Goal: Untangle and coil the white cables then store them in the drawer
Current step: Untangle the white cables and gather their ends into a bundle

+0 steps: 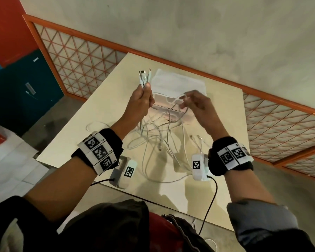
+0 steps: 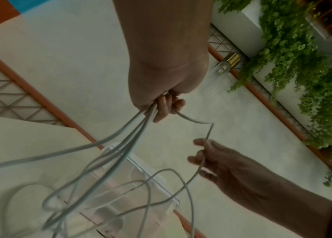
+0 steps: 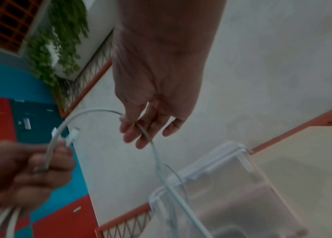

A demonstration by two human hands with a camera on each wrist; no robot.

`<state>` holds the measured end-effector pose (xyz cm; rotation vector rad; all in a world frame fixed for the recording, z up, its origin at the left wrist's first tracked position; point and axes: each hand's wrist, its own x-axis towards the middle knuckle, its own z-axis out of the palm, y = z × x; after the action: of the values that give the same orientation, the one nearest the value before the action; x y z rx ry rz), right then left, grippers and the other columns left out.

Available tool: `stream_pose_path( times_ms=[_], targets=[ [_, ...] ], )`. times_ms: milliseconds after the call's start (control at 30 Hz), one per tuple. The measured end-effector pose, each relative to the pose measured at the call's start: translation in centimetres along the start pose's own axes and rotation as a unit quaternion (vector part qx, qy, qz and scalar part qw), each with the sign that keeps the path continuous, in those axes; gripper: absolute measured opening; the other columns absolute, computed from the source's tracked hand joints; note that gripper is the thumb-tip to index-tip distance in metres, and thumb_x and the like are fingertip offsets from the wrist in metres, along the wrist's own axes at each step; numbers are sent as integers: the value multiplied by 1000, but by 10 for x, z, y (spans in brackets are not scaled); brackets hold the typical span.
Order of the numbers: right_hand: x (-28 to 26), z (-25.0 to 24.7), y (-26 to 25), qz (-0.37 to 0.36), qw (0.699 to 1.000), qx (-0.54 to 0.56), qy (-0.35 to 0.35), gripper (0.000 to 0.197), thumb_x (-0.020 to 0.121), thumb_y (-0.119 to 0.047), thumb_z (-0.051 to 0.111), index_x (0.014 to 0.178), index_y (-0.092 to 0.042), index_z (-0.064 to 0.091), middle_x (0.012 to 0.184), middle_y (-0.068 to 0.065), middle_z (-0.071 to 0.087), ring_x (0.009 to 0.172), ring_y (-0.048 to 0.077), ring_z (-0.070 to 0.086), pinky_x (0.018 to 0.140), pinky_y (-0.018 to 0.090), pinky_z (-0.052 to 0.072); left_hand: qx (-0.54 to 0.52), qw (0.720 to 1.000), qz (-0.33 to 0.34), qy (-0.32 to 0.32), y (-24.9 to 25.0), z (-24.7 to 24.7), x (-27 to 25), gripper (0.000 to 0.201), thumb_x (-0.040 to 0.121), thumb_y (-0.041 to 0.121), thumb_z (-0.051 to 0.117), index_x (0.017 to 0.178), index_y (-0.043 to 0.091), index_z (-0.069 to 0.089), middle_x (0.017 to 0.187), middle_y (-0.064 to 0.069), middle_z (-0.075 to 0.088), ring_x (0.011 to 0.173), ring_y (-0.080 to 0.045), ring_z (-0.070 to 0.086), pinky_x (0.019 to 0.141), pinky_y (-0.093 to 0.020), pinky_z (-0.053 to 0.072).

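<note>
My left hand (image 1: 145, 91) is raised over the table and grips a bundle of white cables (image 1: 158, 140) just below their plugs (image 1: 144, 75), which stick up above the fist. From the fist (image 2: 164, 104) the strands hang into a tangle on the tabletop. My right hand (image 1: 185, 101) is level with it, a short way to the right, pinching one white cable strand (image 2: 206, 133) that arcs over from the left fist. That strand runs down across the right fingers (image 3: 138, 133). Behind both hands a translucent white drawer unit (image 1: 180, 82) stands with its drawer pulled out.
The cream table (image 1: 105, 106) stands against an orange-framed lattice rail (image 1: 80, 57). Blue and red lockers (image 1: 25, 84) are at the left. Hanging green plants (image 2: 303, 80) and a light bulb (image 2: 225, 64) appear beyond the rail. Black cords trail from the wrist cameras (image 1: 211, 197).
</note>
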<state>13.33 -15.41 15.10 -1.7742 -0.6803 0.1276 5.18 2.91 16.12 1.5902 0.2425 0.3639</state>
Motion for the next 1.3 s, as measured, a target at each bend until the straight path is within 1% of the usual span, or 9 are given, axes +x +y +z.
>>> stream_pose_path(
  times_ms=[133,367,433,567,667,900,1033,1167,1300],
  targets=[
    [7,-5,-32,-28,998,34,38,13,91,-4,58,100,1,66,68,-17,66,57,3,54,61,15,45,-23,999,21,15,1,2,1,36,104,23,28,70,15,34,62,-5,35,40,2,38,42,-9,30],
    [-13,3,-16,82,990,-28,-113,16,88,-17,65,97,-6,74,69,-4,70,52,6,47,49,15,38,-141,985,22,97,6,-3,7,39,103,30,27,67,17,34,46,12,31,40,-3,34,43,-21,42],
    [-26,0,-1,123,980,-66,-143,28,90,-32,62,82,-9,76,60,13,53,51,12,41,51,20,33,-167,978,-6,128,11,-10,11,39,102,36,28,67,19,32,42,13,29,36,-3,26,35,-17,28],
    [-49,-9,35,199,976,-69,-61,54,94,-41,52,50,-10,51,54,8,41,55,18,37,63,29,32,-145,972,-6,185,13,-23,14,38,101,40,29,69,20,30,43,12,29,34,-2,24,34,-15,21],
    [-64,-13,59,233,966,-107,-40,46,90,-37,54,53,-15,38,58,4,38,62,17,35,72,34,29,-72,977,10,202,4,-28,14,37,102,38,29,70,20,34,54,6,30,35,-1,29,34,-17,25],
    [-40,-1,36,166,979,-111,-38,32,90,-30,61,67,-10,51,64,4,46,64,15,42,66,31,34,159,984,45,-69,-25,-10,-5,32,92,35,58,65,22,46,54,6,37,41,-1,30,46,-24,27],
    [-23,16,-13,112,979,-93,-139,29,96,-27,51,69,-19,56,61,-3,44,55,7,37,55,17,30,110,988,-2,-107,-39,3,-12,21,74,41,75,85,31,60,67,8,57,53,-9,42,55,-23,38],
    [-18,16,-29,110,986,-27,-121,32,100,-23,43,78,-10,61,59,0,35,54,11,31,52,21,27,111,983,-11,-144,-32,-1,-16,32,93,30,57,63,17,55,34,12,36,32,-2,30,37,-11,23],
    [-27,14,-13,125,984,-46,-118,40,97,-32,49,73,-2,57,57,-2,44,55,9,41,62,22,36,91,993,51,-63,-20,-7,-16,36,94,28,55,62,13,51,34,13,37,34,-1,33,42,-10,27]
  ],
)
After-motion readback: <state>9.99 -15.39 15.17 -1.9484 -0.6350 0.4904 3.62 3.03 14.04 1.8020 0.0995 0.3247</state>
